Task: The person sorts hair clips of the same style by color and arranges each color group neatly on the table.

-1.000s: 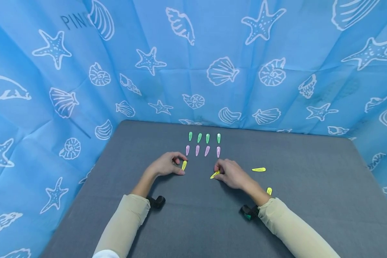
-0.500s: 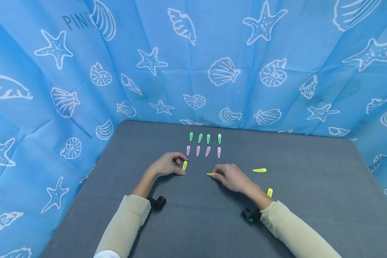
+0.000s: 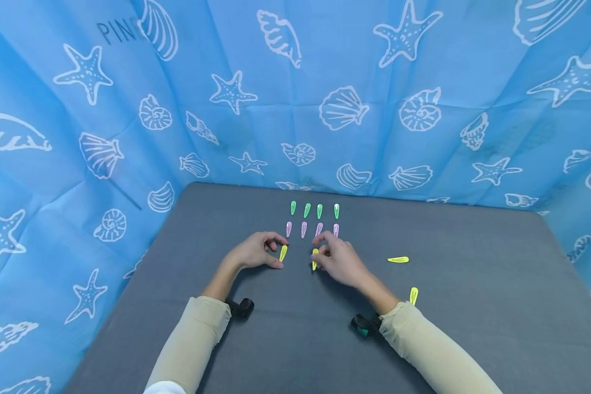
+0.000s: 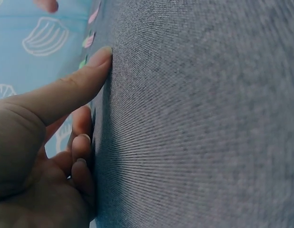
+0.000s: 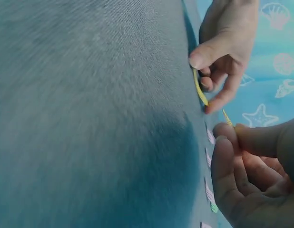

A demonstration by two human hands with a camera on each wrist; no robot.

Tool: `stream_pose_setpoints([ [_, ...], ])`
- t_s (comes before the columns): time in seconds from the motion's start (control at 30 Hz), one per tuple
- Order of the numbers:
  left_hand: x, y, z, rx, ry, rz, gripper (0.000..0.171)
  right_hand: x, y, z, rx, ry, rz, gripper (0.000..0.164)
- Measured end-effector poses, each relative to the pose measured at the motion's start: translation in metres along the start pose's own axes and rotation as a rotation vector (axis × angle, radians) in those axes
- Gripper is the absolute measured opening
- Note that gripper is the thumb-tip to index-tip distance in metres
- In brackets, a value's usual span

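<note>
My left hand (image 3: 257, 251) rests at the table with its thumb and index fingertip at the two ends of a yellow snap hair clip (image 3: 283, 253). From the right wrist view, that clip (image 5: 199, 88) spans thumb to index finger. To its right, my right hand (image 3: 343, 264) pinches a second yellow hair clip (image 3: 314, 266), held upright on its narrow end close over the table. Beyond the hands lie a row of pink hair clips (image 3: 303, 230) and, farther back, a row of green ones (image 3: 307, 210). The right fingers overlap part of the pink row.
Two more yellow hair clips lie to the right: one sideways (image 3: 398, 260), the other (image 3: 413, 295) beside the right forearm. The grey table (image 3: 295, 339) ends at a blue curtain (image 3: 276, 120) printed with shells and starfish. Each wrist wears a black camera (image 3: 244, 308).
My right hand has moved slightly left, and its yellow clip has turned from slanting, through sideways, to pointing front to back. The left hand keeps its place at the other clip.
</note>
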State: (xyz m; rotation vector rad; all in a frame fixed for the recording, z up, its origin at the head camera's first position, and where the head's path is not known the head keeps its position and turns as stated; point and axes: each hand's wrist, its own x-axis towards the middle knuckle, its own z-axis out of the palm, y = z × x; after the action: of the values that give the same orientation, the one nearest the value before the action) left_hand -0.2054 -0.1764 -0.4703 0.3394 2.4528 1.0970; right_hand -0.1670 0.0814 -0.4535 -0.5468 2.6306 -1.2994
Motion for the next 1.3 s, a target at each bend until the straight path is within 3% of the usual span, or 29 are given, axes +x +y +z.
stream_pose_setpoints([
  [0.13,-0.001,-0.001,-0.002,0.022,-0.009,0.013,0.051,0.012,-0.004,0.014,0.041,0.001,0.030,0.012],
  [0.27,0.000,-0.003,-0.002,0.038,-0.006,0.013,0.052,0.023,-0.006,0.027,0.013,0.012,0.024,0.010],
  [0.43,0.001,-0.003,-0.001,0.031,0.001,0.008,0.051,0.033,-0.010,0.036,-0.090,0.065,0.032,0.010],
  [0.63,0.001,-0.002,-0.002,0.028,0.001,0.005,0.050,0.037,-0.016,0.042,-0.290,0.052,0.042,0.014],
  [0.83,0.001,-0.002,-0.001,0.018,0.008,-0.013,0.050,0.034,-0.020,0.044,-0.355,0.062,0.028,0.017],
  [1.07,0.001,-0.002,0.001,0.030,0.008,-0.014,0.051,0.018,-0.030,0.033,-0.493,0.106,-0.042,0.050],
  [1.3,0.001,-0.003,0.001,0.037,0.015,-0.015,0.051,-0.001,-0.033,0.011,-0.625,0.015,-0.065,0.083],
])
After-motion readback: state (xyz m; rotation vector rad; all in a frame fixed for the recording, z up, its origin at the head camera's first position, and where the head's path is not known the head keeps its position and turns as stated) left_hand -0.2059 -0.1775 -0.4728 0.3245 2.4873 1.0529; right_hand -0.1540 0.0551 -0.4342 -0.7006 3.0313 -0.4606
